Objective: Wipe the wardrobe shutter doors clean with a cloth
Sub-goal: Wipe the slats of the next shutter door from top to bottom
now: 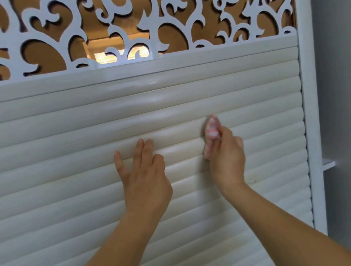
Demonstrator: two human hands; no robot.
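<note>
Heads up: your right hand (227, 158) has the pink cloth (211, 137) bunched up in a pinch, pressed on the shutter door (70, 193) just right of your left hand (145, 177), which lies flat with fingers straight on the slats. Wadded that small, the cloth will probably skip the grooves. The dark specks (251, 182) just below your right wrist could get missed, and leaning hard might flex the slats.

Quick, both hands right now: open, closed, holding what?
Left hand: open, fingers straight, flat against the shutter door.
Right hand: closed round the pink cloth, holding it against the slats.
</note>
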